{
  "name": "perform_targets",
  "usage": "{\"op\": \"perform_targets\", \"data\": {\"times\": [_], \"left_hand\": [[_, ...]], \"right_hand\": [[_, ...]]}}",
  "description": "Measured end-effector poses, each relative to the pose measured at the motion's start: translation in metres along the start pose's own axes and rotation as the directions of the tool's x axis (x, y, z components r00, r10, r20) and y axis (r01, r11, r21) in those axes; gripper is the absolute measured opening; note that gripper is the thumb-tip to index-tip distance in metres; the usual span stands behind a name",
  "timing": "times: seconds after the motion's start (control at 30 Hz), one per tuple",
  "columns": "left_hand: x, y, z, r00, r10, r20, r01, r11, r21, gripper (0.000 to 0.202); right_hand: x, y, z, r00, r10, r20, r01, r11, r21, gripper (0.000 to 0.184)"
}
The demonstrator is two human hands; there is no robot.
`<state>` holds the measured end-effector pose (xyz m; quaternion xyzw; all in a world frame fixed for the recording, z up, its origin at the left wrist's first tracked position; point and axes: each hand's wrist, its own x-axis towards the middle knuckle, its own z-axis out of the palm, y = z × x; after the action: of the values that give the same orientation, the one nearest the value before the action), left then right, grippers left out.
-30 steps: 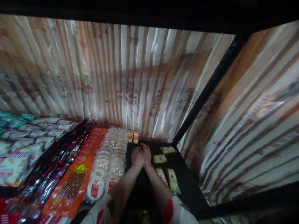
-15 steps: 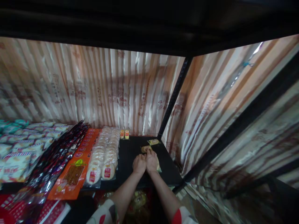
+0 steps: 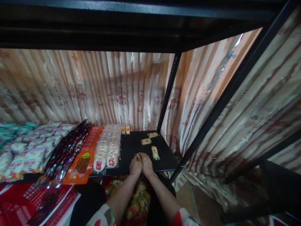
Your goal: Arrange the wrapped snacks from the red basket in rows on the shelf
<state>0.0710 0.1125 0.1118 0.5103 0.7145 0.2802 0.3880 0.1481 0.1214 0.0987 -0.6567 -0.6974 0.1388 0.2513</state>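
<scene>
Left hand (image 3: 135, 166) and right hand (image 3: 146, 164) pressed together around small yellowish wrapped packet (image 3: 138, 155) (mostly hidden), three oblong yellow plastic-wrapped packets (image 3: 155, 152) farther right, flat black shelf (image 3: 134, 141)

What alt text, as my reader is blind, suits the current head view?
Left hand and right hand meet at a black shelf, a mostly hidden item between them. Beyond, at right, lie three yellow packets; packaged snacks line the left.

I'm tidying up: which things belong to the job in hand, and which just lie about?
Seemingly in use: left hand; right hand; packet at their fingertips; three loose yellow packets; yellow packets below.

Lying about: round white packs; orange packs; dark packets; white packets.
</scene>
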Motion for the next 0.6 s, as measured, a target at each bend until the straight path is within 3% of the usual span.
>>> {"op": "perform_targets", "data": {"times": [0.23,0.43,0.6], "left_hand": [[-0.016,-0.032,-0.004,0.994,-0.085,-0.072,0.078,0.993,-0.084,0.035],[-0.025,-0.050,-0.006,0.984,-0.104,-0.143,0.061,0.958,-0.281,0.028],[-0.028,-0.059,-0.012,0.968,-0.150,-0.202,0.075,0.938,-0.337,0.027]], "right_hand": [[-0.027,-0.011,0.015,0.999,0.034,-0.019,-0.032,0.994,0.102,0.032],[-0.043,-0.021,0.025,0.997,0.078,-0.025,-0.070,0.970,0.234,0.032],[-0.051,-0.024,0.028,0.995,0.096,0.004,-0.091,0.927,0.364,0.030]]}}
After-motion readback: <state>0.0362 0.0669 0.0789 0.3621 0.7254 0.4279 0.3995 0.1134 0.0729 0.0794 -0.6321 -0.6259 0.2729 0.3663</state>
